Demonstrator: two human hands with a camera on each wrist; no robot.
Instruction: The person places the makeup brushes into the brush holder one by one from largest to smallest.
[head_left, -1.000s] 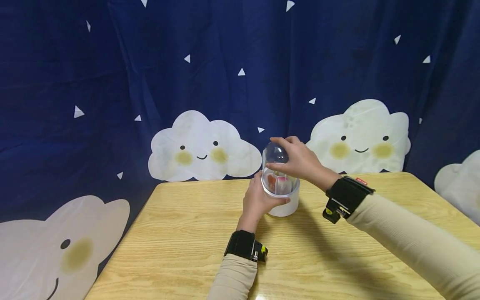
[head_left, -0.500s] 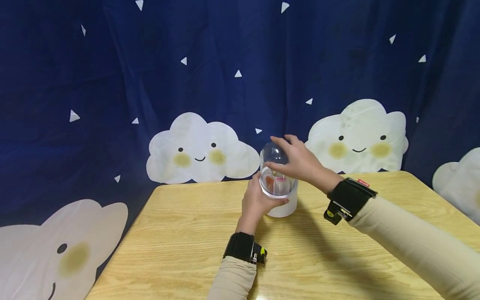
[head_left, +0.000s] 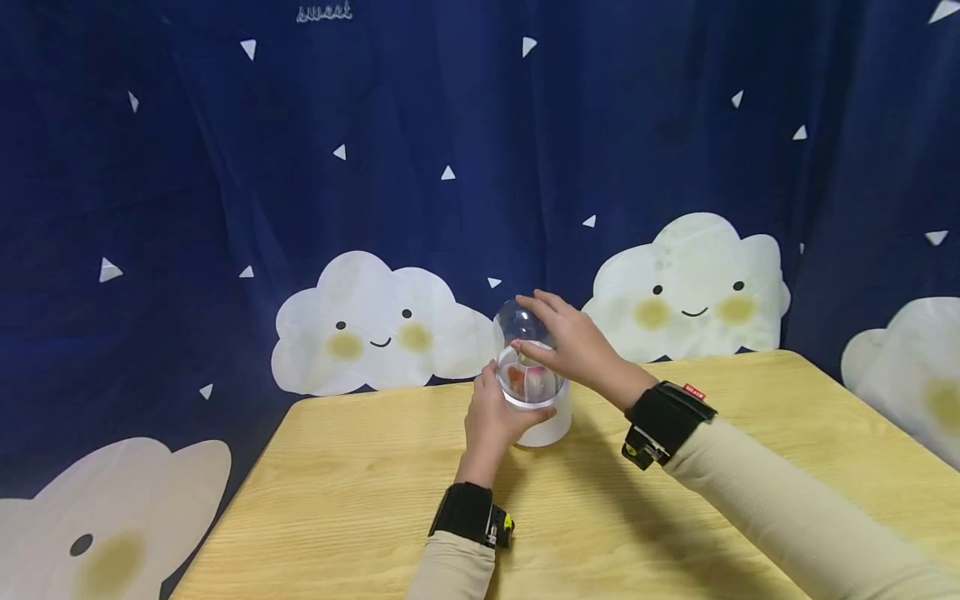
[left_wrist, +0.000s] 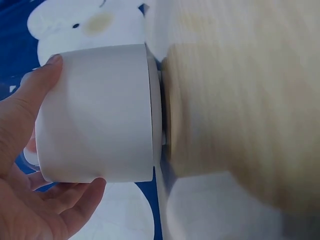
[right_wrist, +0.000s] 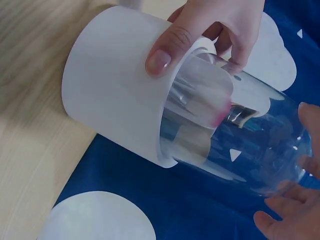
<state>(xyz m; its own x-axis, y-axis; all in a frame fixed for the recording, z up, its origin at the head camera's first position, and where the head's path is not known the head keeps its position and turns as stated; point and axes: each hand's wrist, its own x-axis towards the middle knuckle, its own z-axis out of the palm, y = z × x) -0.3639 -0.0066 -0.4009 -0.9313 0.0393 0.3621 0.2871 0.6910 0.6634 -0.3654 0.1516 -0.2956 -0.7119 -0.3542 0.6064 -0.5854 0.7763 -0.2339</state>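
Observation:
A white cylindrical container (head_left: 551, 427) stands on the table, with a clear domed cover (head_left: 516, 318) rising from its rim. My left hand (head_left: 493, 414) grips the upper part of the white base, its thumb across the near side. In the right wrist view, that left thumb (right_wrist: 167, 52) presses against the white wall by the rim. My right hand (head_left: 577, 340) holds the dome from the right, fingers curved over its top and side. Through the clear wall shows a translucent, pink-edged piece (right_wrist: 202, 92). An orange-red item (head_left: 515, 379) is beside it, its kind unclear.
The wooden table (head_left: 352, 492) extends around the container. Directly behind its back edge hangs a dark blue curtain (head_left: 390, 208) with white clouds and triangles. Black wrist straps (head_left: 670, 414) sit over both beige sleeves.
The head view has turned, so the table, hands and container appear lower and further left. Both hands keep their holds on the base and dome, with little other visible movement.

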